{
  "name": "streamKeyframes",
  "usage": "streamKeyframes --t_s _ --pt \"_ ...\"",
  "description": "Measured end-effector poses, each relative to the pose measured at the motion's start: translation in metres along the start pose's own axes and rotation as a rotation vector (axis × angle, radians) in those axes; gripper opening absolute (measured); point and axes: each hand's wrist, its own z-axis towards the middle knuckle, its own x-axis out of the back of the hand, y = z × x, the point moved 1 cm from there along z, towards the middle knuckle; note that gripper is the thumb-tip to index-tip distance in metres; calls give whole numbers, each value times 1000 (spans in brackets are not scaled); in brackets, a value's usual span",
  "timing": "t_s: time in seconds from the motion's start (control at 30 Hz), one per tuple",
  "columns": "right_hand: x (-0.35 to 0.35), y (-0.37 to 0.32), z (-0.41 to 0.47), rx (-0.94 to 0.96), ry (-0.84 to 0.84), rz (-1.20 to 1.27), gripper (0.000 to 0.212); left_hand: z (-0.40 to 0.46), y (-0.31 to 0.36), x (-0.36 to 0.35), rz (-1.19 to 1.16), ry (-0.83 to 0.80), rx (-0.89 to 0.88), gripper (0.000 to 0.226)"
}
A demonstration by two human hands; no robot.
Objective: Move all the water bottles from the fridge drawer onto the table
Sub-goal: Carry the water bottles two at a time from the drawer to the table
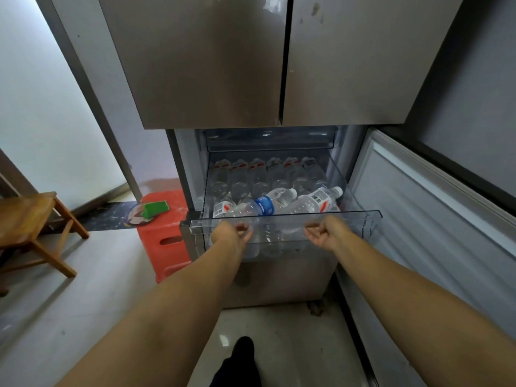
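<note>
A grey tiled floor and pale walls surround a tall steel fridge whose two upper doors are closed, while the lower right door stands swung open just to the right of the right hand. Beyond both hands a clear plastic fridge drawer is pulled out, its front rim crossing directly in front of the fingers. Well to the left of the left hand stands a wooden stool, and nearer it a red plastic stool carrying a green object on a plate, too blurred to identify. Inside the drawer lie the water bottles: a back row behind frosted plastic, hard to count, and a few looser ones on their sides in front, among them a blue-labelled bottle just beyond the left hand and a red-labelled bottle just beyond the right. The left hand reaches to the drawer front with fingers curled at the underside of the rim; the right hand does likewise, palm up, fingers hooked. Whether the fingertips actually grip the rim or merely touch it cannot be told through the glare. A dark shoe shows below, cut off by the frame edge.
</note>
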Motion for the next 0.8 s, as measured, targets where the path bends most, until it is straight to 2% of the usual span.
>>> streamKeyframes --t_s 0.13,0.23,0.3,0.37,0.43,0.47,0.53,0.6,0.63,0.67,0.73,0.77,0.8 --pt "7 -6 7 -35 -3 -52 38 2 4 1 153 -39 18 36" --pt "19 -15 10 -113 -18 -352 38 2 4 4 442 -65 197 30" --pt "29 -27 6 -140 -25 -727 31 -4 0 0 863 -259 388 32" --pt "36 -43 -4 -161 -30 -1041 23 -14 -3 -14 1243 -561 531 38" --pt "38 -61 -7 -122 -22 -1106 21 -16 4 -42 1363 -772 533 35" --pt "34 -69 -8 -50 -17 -1046 22 -15 10 -57 1356 -814 475 31" --pt "25 -84 -2 113 47 -795 24 -6 25 -88 1309 -789 270 24" --pt "13 -92 5 232 112 -625 22 11 35 -108 1296 -666 -20 17" --pt "8 -94 11 271 156 -645 21 23 36 -115 1328 -588 -156 16" --pt "3 -95 16 300 206 -727 26 34 35 -119 1424 -512 -295 15" --pt "-11 -92 34 297 264 -852 36 59 32 -121 1795 -409 -557 23" --pt "-18 -88 40 244 251 -885 39 68 27 -117 1950 -401 -604 36" --pt "-26 -84 47 191 226 -915 42 76 24 -112 2040 -431 -577 48"
